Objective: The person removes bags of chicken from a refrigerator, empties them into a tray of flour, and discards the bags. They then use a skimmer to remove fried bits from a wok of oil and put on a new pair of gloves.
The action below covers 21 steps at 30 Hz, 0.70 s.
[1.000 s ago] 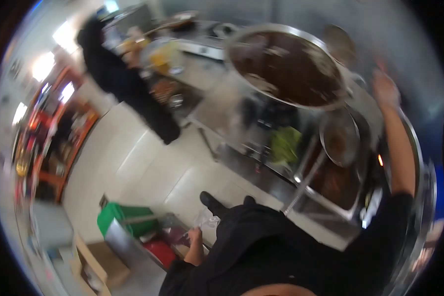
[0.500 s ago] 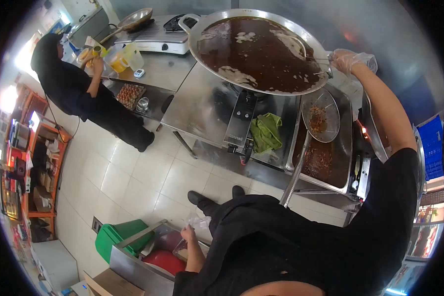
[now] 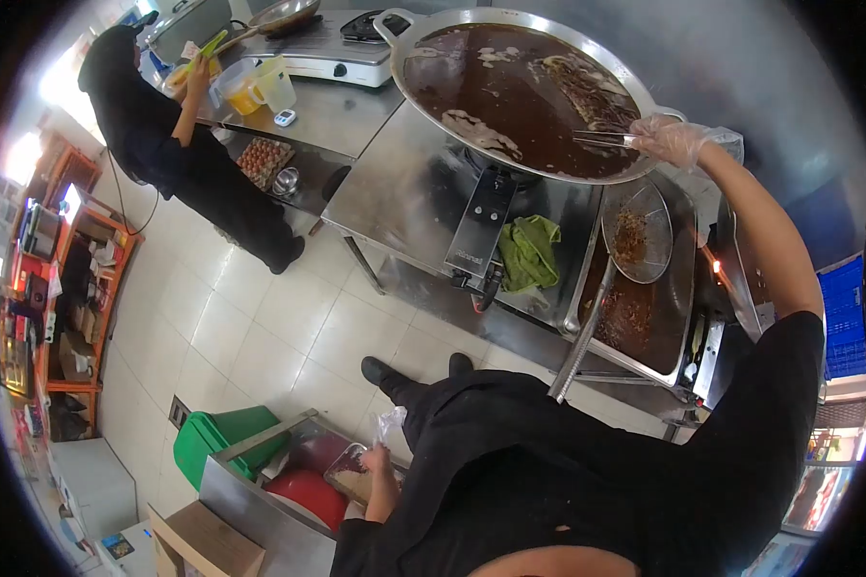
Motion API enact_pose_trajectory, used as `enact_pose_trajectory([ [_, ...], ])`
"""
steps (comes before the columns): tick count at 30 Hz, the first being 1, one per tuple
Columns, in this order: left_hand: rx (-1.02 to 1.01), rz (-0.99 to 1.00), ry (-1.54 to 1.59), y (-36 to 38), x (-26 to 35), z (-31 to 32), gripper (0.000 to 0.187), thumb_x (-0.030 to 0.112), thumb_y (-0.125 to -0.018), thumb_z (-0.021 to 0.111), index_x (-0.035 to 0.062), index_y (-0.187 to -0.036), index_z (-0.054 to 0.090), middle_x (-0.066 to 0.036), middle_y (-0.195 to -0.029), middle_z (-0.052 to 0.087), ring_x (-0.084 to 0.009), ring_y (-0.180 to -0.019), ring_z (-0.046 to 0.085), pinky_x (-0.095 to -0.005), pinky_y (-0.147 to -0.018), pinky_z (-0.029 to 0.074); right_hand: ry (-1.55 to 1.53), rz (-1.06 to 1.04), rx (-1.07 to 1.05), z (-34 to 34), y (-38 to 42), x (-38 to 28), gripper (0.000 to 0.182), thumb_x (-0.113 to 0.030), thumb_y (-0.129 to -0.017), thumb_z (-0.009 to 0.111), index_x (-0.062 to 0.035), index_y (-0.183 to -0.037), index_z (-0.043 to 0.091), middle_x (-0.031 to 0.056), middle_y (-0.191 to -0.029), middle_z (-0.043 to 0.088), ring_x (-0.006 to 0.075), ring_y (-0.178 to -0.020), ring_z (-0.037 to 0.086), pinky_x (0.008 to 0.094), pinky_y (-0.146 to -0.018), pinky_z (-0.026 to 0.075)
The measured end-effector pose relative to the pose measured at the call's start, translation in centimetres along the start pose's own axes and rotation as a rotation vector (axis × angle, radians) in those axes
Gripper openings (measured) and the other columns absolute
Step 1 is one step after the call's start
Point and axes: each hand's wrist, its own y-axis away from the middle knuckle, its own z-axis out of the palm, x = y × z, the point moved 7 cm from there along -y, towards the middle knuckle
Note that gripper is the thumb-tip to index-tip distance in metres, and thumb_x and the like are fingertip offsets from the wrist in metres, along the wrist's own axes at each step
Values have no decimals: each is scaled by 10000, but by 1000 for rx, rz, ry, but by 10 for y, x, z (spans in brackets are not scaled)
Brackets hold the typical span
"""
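Note:
My right hand (image 3: 674, 140), in a clear plastic glove, grips metal tongs (image 3: 604, 138) at the right rim of a wide metal pan (image 3: 401, 72). Dark brown liquid (image 3: 481, 82) with pale foam patches fills the pan, and a dark, textured piece (image 3: 587, 91) shows at the surface near the tongs. Low at my side, my left hand (image 3: 377, 460) is closed on crumpled clear plastic (image 3: 387, 423). Beside that hand, a clear tub (image 3: 344, 469) with something pale in it is partly hidden.
A long-handled strainer (image 3: 638, 231) rests over a tray of dark liquid (image 3: 678, 361). A green cloth (image 3: 529, 252) lies beside the burner (image 3: 481, 221). Flame (image 3: 714, 262) shows at right. Another person (image 3: 159, 125) works at the far left. A green bin (image 3: 223, 438) stands behind a metal-edged bench.
My right hand has moved left over the pan's rim, bringing the tongs into clear view. A dark piece now shows at the surface. The left hand stays low with the plastic.

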Motion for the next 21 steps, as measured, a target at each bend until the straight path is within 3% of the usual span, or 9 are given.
enact_pose_trajectory([
  [4,39,78,-12,-24,-2,8,285,237,-746,594,-44,-733,638,-159,-644,644,-270,-591,639,-369,-570,495,-256,109,-65,-6,7,-10,472,-454,-951,429,8,-975,522,191,-953,563,308,-922,569,439,-824,446],
  [5,23,-4,33,0,25,-1,281,237,-747,601,-43,-728,624,-158,-647,640,-257,-589,630,-372,-558,485,-303,34,32,-3,4,-5,465,-471,-939,457,-14,-931,542,162,-852,570,297,-847,568,419,-794,441],
  [6,27,-6,41,2,32,-3,281,237,-747,601,-43,-728,624,-158,-647,640,-257,-589,630,-372,-558,485,-299,28,37,7,2,1,465,-471,-939,457,-14,-931,542,162,-852,570,297,-847,568,419,-794,441],
  [8,46,60,71,-7,43,-6,268,218,-745,611,-47,-702,602,-150,-639,632,-232,-583,621,-366,-552,479,-454,39,165,3,4,-2,433,-470,-924,494,-43,-898,560,93,-742,552,236,-743,547,388,-714,445],
  [9,50,60,74,-9,44,-7,268,218,-745,611,-47,-702,602,-150,-639,632,-232,-583,621,-366,-552,479,-561,33,88,5,3,-5,407,-455,-910,537,-52,-875,578,31,-694,528,181,-688,538,347,-650,439],
  [13,62,108,152,-7,59,-14,250,183,-745,610,-56,-677,587,-147,-636,625,-212,-572,609,-357,-544,474,-628,47,71,13,-2,-7,377,-430,-904,569,-59,-838,581,-3,-641,486,125,-616,499,307,-561,409],
  [15,60,107,160,1,64,-19,245,174,-743,608,-60,-673,586,-151,-637,625,-212,-567,607,-356,-545,473,-966,86,48,36,-10,3,335,-405,-900,594,-84,-804,585,-24,-608,457,92,-565,456,268,-483,353],
  [19,66,155,23,-6,55,-21,277,201,-771,608,-65,-693,610,-134,-624,624,-205,-555,612,-350,-535,477,-1159,105,-39,25,2,-19,308,-398,-893,614,-109,-790,592,-39,-590,439,63,-541,428,225,-438,303],
  [21,61,175,-48,-12,48,-22,305,222,-807,597,-66,-713,629,-120,-626,631,-200,-555,622,-340,-536,485,-1246,190,-98,32,3,-19,277,-376,-881,643,-102,-885,609,-50,-634,479,42,-555,434,201,-437,299],
])
